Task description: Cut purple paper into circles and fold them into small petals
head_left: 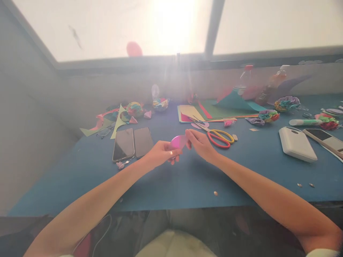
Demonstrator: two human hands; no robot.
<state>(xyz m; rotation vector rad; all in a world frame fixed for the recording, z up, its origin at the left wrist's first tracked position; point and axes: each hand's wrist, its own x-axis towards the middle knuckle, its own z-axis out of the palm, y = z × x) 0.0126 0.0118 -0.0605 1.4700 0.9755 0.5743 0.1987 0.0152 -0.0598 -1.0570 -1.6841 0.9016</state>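
Observation:
Between my two hands is a small piece of pink-purple paper (177,142) with a rounded edge, raised above the blue table. My left hand (164,152) pinches it from the left, its thumb lying along the lower edge. On the other side my right hand (199,142) has its fingertips closed on the paper's right edge. Just beyond the right hand lie scissors (219,138) with red and yellow handles, their blades resting over a lilac paper piece (201,125). Two dark phones (123,144) lie side by side to the left of my left hand.
Stacked coloured sheets (225,110) lie at the back, with bottles (245,78) behind. Several paper flowers (287,103) stand along the rear. At right are a glue stick (305,122) and a white power bank (297,144). Glasses (105,132) rest at left, near paper strips.

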